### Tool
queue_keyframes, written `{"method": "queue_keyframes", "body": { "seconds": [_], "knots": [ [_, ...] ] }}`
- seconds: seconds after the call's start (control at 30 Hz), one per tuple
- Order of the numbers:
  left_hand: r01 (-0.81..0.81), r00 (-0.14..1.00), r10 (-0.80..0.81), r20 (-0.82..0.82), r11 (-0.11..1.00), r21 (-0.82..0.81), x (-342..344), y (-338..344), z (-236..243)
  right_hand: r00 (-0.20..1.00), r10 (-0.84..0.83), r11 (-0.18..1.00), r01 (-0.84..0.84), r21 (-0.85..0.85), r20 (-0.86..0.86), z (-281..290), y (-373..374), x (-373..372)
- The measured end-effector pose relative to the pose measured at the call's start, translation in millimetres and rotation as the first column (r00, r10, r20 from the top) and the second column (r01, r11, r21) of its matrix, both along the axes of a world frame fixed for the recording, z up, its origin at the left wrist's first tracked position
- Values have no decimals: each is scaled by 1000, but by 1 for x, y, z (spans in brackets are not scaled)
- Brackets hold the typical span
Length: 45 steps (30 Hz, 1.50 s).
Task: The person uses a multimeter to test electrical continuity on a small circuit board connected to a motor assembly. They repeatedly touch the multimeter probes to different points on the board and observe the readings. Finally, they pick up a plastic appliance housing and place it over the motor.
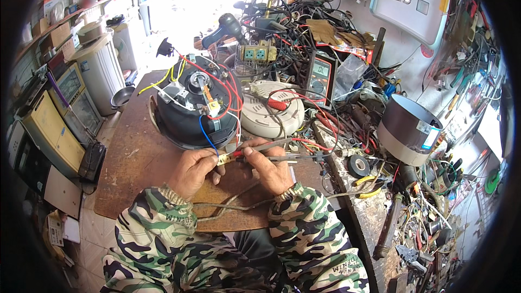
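My left hand (194, 171) pinches a small yellowish connector (223, 159) with a blue wire (205, 132) running into it. My right hand (268, 168) is closed around two multimeter probes, one of them red-tipped (237, 153); its tip is at the connector, though exact contact is too small to make out. Just beyond my hands, a round black appliance body (179, 122), probably an upturned rice cooker, shows its wired underside. Beside it lies a cream vented base cover (260, 111) with a red clip (278, 104) on top. The multimeter (321, 76) leans upright behind, its display lit.
A wooden board (133, 168) lies under the work. To the right, a cluttered bench holds black tape (359, 166), yellow-handled pliers (369, 187) and a metal cylinder (407, 130). A power outlet block (256, 54) and heaped cables stand behind. Appliances (97, 73) line the left.
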<state>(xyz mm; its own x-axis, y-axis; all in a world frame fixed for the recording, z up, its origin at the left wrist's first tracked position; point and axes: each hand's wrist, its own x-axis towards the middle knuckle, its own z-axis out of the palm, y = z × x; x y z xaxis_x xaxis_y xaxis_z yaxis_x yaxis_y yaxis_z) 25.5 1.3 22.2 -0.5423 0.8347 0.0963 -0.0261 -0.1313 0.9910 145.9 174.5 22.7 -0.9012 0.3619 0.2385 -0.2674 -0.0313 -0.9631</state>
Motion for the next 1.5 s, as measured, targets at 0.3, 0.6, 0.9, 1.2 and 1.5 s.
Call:
{"method": "queue_keyframes", "body": {
  "seconds": [0.3,0.6,0.9,1.2,1.5],
  "knots": [
    [29,1000,-29,-8,999,16,-5,1,-7,997,-69,993,70,-98,22,2,-4,1],
    [30,998,-32,52,999,32,-5,1,-9,992,-113,961,93,-260,-63,-1,2,0],
    [-10,1000,9,-22,1000,-7,3,0,3,994,-99,969,88,-230,-38,-5,3,-1],
    [-5,1000,5,-17,1000,14,1,0,1,998,-58,979,51,-200,-29,0,2,2],
    [-2,1000,2,-14,999,50,-2,0,-4,998,0,969,-15,-248,-62,-2,3,1]
  ]
}}
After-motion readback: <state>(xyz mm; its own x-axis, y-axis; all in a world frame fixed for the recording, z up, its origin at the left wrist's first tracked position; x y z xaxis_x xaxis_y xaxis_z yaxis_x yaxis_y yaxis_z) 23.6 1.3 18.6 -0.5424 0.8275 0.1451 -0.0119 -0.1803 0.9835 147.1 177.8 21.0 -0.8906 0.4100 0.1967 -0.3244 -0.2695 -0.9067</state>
